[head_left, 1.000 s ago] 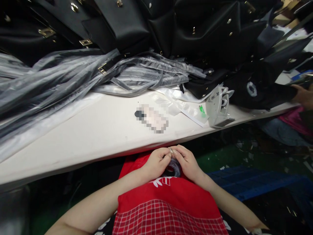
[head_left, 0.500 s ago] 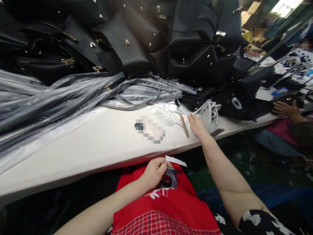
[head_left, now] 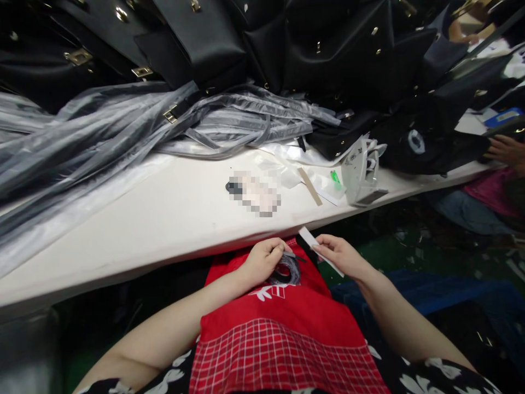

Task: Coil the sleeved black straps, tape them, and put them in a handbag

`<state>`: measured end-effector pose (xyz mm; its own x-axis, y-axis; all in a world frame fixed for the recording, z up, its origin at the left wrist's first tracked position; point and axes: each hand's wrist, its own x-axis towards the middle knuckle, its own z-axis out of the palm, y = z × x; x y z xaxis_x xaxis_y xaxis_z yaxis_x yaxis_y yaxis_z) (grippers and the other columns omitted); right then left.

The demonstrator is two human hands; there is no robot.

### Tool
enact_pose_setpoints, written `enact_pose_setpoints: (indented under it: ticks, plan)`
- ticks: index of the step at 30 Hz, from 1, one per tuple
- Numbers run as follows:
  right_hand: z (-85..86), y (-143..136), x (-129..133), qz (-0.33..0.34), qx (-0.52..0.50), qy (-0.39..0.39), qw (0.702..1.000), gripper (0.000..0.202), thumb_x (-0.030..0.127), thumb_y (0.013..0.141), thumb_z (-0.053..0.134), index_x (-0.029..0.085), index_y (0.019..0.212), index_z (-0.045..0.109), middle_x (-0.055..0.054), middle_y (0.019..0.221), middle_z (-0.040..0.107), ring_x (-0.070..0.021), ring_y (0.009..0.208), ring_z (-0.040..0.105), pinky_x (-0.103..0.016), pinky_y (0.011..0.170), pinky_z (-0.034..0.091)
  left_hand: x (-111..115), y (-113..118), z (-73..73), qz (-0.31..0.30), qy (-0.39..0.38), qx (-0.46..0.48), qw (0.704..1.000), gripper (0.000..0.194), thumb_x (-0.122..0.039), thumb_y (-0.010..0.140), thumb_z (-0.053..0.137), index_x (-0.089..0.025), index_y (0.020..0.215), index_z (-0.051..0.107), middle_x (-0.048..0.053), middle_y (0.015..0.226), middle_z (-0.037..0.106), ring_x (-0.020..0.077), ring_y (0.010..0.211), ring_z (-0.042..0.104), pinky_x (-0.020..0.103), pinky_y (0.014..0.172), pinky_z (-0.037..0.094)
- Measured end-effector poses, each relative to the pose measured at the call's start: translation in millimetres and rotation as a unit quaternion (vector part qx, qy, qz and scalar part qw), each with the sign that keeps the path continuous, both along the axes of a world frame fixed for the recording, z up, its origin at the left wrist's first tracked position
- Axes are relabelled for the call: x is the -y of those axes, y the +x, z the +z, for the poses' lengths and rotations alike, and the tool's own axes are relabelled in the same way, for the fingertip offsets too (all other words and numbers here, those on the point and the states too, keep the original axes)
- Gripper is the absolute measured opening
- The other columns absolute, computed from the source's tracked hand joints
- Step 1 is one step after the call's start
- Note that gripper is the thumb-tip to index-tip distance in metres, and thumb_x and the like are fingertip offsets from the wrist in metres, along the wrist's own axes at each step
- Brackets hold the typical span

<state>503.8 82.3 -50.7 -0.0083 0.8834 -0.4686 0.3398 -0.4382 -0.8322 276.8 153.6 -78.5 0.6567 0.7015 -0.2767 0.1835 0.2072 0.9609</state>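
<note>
Above my lap, my left hand [head_left: 267, 258] is closed on a coiled dark strap [head_left: 290, 268] that hangs against the red apron [head_left: 283, 334]. To its right, my right hand [head_left: 339, 254] pinches a narrow white strip [head_left: 320, 250], which slants down to the right. A gap separates the two hands, both just off the table's front edge. On the white table [head_left: 164, 219] lie a brown strip [head_left: 310, 186], a small green item [head_left: 335, 179] and a blurred-out object [head_left: 256, 194].
Black bags [head_left: 336, 49] with gold hardware are piled along the back. Plastic-wrapped dark straps [head_left: 123, 123] lie before them at the left. A white container [head_left: 361, 172] stands at the right edge. Another person's hand [head_left: 506, 150] is at the far right.
My right hand has come back from the table beside the container and taken hold of the white strip, which my left hand held before. The view has tilted downward.
</note>
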Motion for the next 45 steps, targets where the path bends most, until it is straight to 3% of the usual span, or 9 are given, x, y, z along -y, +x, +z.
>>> enact_pose_setpoints:
  ticks: [3, 8, 11, 15, 20, 27, 35, 40, 45]
  plan:
    - [31.8, 0, 7, -0.007, 0.076, 0.060, 0.995, 0.033, 0.047, 0.095, 0.046, 0.018, 0.087, 0.059, 0.001, 0.065, 0.061, -0.0121, 0.057, 0.056, -0.023, 0.059, 0.041, -4, 2, -1.5, -0.024, -0.062, -0.003, 0.998, 0.037, -0.046, 0.090, 0.047, -0.016, 0.083, 0.066, 0.001, 0.071, 0.064, 0.0129, 0.059, 0.057, 0.023, 0.058, 0.046]
    - [83.6, -34, 15, 0.270, 0.308, 0.069, 0.910, 0.037, 0.040, 0.097, 0.042, 0.020, 0.075, 0.064, -0.003, 0.066, 0.066, -0.0158, 0.059, 0.060, -0.026, 0.056, 0.035, -10, 4, -2.1, -0.052, -0.178, -0.011, 0.983, 0.044, -0.058, 0.085, 0.052, -0.016, 0.087, 0.064, 0.000, 0.062, 0.062, 0.0117, 0.048, 0.054, 0.022, 0.048, 0.044]
    - [89.1, -62, 10, 0.336, 0.422, 0.072, 0.839, 0.036, 0.036, 0.093, 0.045, 0.019, 0.069, 0.065, -0.006, 0.062, 0.067, -0.0193, 0.055, 0.061, -0.028, 0.052, 0.032, -9, 4, -0.5, -0.057, -0.178, -0.020, 0.982, 0.044, -0.058, 0.084, 0.051, -0.016, 0.088, 0.063, 0.002, 0.066, 0.065, 0.0123, 0.049, 0.055, 0.023, 0.048, 0.045]
    - [73.6, -90, -11, 0.373, 0.436, 0.053, 0.817, 0.028, 0.026, 0.089, 0.049, 0.017, 0.074, 0.070, -0.010, 0.068, 0.070, -0.0225, 0.062, 0.066, -0.029, 0.054, 0.036, -5, 3, 6.2, -0.067, -0.118, -0.031, 0.990, 0.038, -0.051, 0.089, 0.047, -0.017, 0.087, 0.063, 0.000, 0.065, 0.062, 0.0127, 0.050, 0.055, 0.024, 0.049, 0.045]
    - [55.8, -91, -29, 0.339, 0.451, 0.041, 0.825, 0.028, 0.030, 0.093, 0.048, 0.016, 0.086, 0.071, -0.011, 0.080, 0.073, -0.0233, 0.071, 0.067, -0.029, 0.059, 0.039, -3, -2, 8.0, -0.040, 0.031, -0.064, 0.997, 0.028, -0.037, 0.091, 0.045, -0.019, 0.076, 0.060, 0.001, 0.074, 0.065, 0.0158, 0.069, 0.060, 0.027, 0.068, 0.048]
    - [70.4, -63, -13, 0.274, 0.418, 0.044, 0.865, 0.025, 0.041, 0.088, 0.055, 0.022, 0.079, 0.068, -0.004, 0.074, 0.070, -0.0190, 0.067, 0.063, -0.027, 0.058, 0.034, 1, -8, 0.8, -0.031, -0.123, -0.031, 0.991, 0.032, -0.049, 0.091, 0.043, -0.020, 0.091, 0.056, -0.001, 0.059, 0.063, 0.0166, 0.053, 0.061, 0.025, 0.052, 0.047]
    - [55.0, -58, -14, 0.198, 0.304, 0.081, 0.928, 0.022, 0.038, 0.088, 0.058, 0.020, 0.079, 0.068, -0.002, 0.073, 0.069, -0.0153, 0.066, 0.060, -0.025, 0.059, 0.034, -6, -7, 8.5, -0.058, 0.015, -0.026, 0.998, 0.028, -0.036, 0.092, 0.044, -0.017, 0.083, 0.064, 0.003, 0.081, 0.067, 0.0165, 0.075, 0.060, 0.027, 0.071, 0.047]
    - [29.9, -47, -20, 0.090, 0.128, 0.086, 0.984, 0.023, 0.037, 0.087, 0.059, 0.017, 0.077, 0.067, -0.001, 0.069, 0.066, -0.0126, 0.061, 0.055, -0.022, 0.056, 0.036, -4, -7, 19.7, -0.096, 0.066, -0.015, 0.993, 0.027, -0.039, 0.090, 0.051, -0.017, 0.078, 0.061, 0.002, 0.076, 0.064, 0.0151, 0.070, 0.056, 0.025, 0.067, 0.045]
    - [-3.2, -44, -19, 0.014, 0.009, 0.053, 0.998, 0.038, 0.049, 0.085, 0.058, 0.014, 0.072, 0.065, -0.001, 0.065, 0.062, -0.0123, 0.058, 0.051, -0.023, 0.054, 0.037, 5, -4, 19.3, -0.077, 0.113, -0.037, 0.990, 0.022, -0.035, 0.087, 0.058, -0.017, 0.074, 0.059, 0.001, 0.072, 0.062, 0.0137, 0.065, 0.054, 0.025, 0.064, 0.044]
